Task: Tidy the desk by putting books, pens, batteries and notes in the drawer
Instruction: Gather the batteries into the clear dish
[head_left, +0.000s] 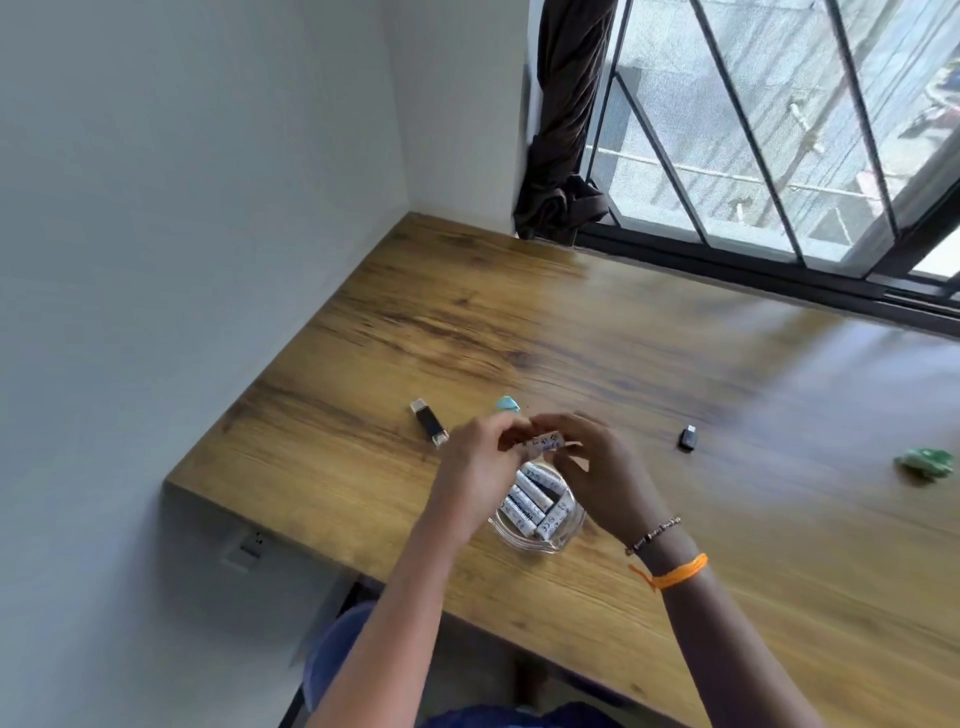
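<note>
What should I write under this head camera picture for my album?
Both hands, left and right, pinch one white battery above a glass bowl of batteries on a wooden desk.

Both hands meet over the glass bowl (540, 535), and the left hand (475, 467) and right hand (592, 467) pinch one battery (545, 442) between them. Directly under the grip the bowl with its batteries (535, 504) fills the space. Just beyond the grip lies a small blue piece (508, 404), and to the left of it a black USB stick (429, 428). To the right, the wooden desk (597, 332) is bare up to a small black adapter (687, 439); a green crumpled thing (922, 465) lies well apart. Far behind the grip the desk is free up to the window frame (753, 265).
</note>
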